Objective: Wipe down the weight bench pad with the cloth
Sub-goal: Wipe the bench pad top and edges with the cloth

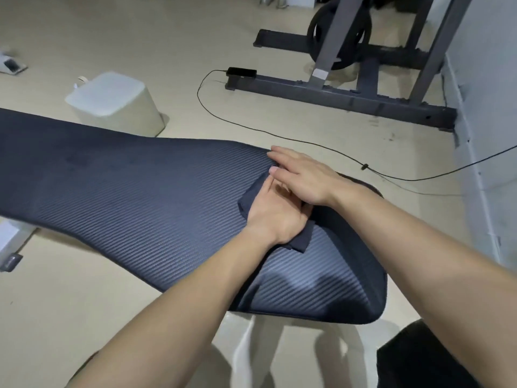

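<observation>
Flat-handed pressure noted in the head view: left hand (pixel 275 212) pressed palm-down on the dark cloth (pixel 300 236), fingers straight; right hand (pixel 303 177) lay open across it, fingertips reaching the pad's far edge. Cloth sat near the wide end of the bench pad (pixel 140 191). Ribbed pad ran clear leftward. Beige floor (pixel 140 37) carried a black cable (pixel 251 130), a grey rack frame (pixel 349 99) and a white box (pixel 117 102).

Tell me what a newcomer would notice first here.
Both hands, stacked at centre: the right hand lies flat over the left hand, which presses a dark cloth onto the ribbed bench pad. The pad sweeps from the left edge to lower right. Upper right stands a grey rack frame, a black cable trailing across the floor.
</observation>
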`<state>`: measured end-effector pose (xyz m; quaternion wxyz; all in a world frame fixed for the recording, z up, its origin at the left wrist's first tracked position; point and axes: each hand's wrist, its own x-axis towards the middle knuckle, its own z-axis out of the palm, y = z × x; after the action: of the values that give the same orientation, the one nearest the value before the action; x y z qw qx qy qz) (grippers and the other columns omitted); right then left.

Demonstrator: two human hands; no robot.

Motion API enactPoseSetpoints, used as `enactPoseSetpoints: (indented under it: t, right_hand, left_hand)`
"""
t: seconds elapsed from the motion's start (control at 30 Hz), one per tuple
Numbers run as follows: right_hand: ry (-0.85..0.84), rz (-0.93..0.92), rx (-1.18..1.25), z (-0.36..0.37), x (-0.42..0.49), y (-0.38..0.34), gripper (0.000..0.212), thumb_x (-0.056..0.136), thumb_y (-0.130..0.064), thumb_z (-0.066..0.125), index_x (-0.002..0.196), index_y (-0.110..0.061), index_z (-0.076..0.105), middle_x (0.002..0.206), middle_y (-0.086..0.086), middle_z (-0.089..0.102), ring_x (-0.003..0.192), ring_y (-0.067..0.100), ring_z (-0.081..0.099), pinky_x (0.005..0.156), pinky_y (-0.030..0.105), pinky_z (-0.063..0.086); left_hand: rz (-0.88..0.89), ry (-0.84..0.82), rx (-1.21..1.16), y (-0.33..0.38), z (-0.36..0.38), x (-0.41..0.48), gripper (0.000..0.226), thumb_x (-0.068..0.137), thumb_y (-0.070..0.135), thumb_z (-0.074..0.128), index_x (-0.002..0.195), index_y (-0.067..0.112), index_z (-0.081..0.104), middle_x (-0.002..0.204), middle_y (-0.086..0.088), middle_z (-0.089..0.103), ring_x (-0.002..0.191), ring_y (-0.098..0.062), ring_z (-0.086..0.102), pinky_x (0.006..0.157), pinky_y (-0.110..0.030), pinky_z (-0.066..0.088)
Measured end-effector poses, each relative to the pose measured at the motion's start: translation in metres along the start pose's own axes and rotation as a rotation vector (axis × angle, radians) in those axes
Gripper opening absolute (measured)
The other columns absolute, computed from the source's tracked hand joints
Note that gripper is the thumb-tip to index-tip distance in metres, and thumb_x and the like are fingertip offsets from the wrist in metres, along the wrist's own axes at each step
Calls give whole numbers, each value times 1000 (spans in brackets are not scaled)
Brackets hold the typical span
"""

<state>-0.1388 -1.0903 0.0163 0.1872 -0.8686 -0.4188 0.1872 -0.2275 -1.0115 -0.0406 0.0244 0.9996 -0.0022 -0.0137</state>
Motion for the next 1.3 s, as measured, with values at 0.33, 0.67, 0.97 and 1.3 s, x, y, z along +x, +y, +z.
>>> enactPoseSetpoints:
  t: [0.33,0.67,0.97,1.3]
  right_hand:
    - [172,-3,347,43,-63,-2,64,89,-59,36,147,-33,44,159,-12,32,147,14,25,121,41,18]
    - [239,15,-404,121,-97,-73,60,100,-40,37,152,-9,35,156,18,35,144,33,30,120,53,17]
    - [284,-267,-344,178,-6,-216,30,88,-13,48,114,-13,65,115,12,60,101,34,52,84,46,41]
    - [7,-276,-515,193,32,-258,56,101,-42,20,152,-19,29,159,3,30,148,27,15,120,50,5]
  left_hand:
    - [211,-41,-604,45,2,-42,67,88,37,47,150,14,39,154,-13,41,142,-26,39,115,-42,33]
    - [-734,267,-1936,-53,-38,-78,25,87,-3,43,91,3,66,95,-18,74,96,-30,72,89,-38,57]
    - [-882,591,-1365,-192,-77,-137,29,84,3,43,81,14,70,77,-2,74,67,-18,64,62,-26,49]
    - [-875,522,-1087,-212,-83,-158,26,83,14,49,76,27,71,86,8,74,74,-11,69,66,-28,50]
